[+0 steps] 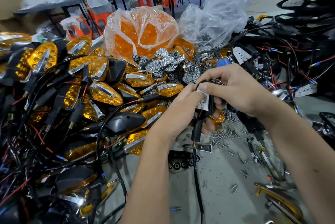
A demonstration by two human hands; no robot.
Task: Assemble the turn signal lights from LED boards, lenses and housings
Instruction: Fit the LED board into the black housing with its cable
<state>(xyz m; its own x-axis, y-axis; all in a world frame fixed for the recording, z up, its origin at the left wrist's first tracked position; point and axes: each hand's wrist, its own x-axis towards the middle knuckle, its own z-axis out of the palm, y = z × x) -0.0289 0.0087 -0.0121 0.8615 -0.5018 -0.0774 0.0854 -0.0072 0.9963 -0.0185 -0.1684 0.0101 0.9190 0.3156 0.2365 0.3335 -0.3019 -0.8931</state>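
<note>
My left hand (pixel 183 107) and my right hand (pixel 235 89) together grip one black housing (pixel 210 109) with a white LED board (pixel 204 101) set in its open face. Its black stalk and cable (pixel 196 151) hang down toward me. My right thumb presses on the top of the board. An amber lens (pixel 218 118) shows under my right fingers. Chrome reflector pieces (pixel 168 62) lie in a heap just behind my hands.
Finished amber turn signals (pixel 101 93) with wires pile up on the left. A bag of amber lenses (pixel 141 31) and a clear bag (pixel 213 20) stand behind. Wired black housings (pixel 290 51) heap at right. Loose screws (pixel 226 135) scatter on the table. A person sits at a far table.
</note>
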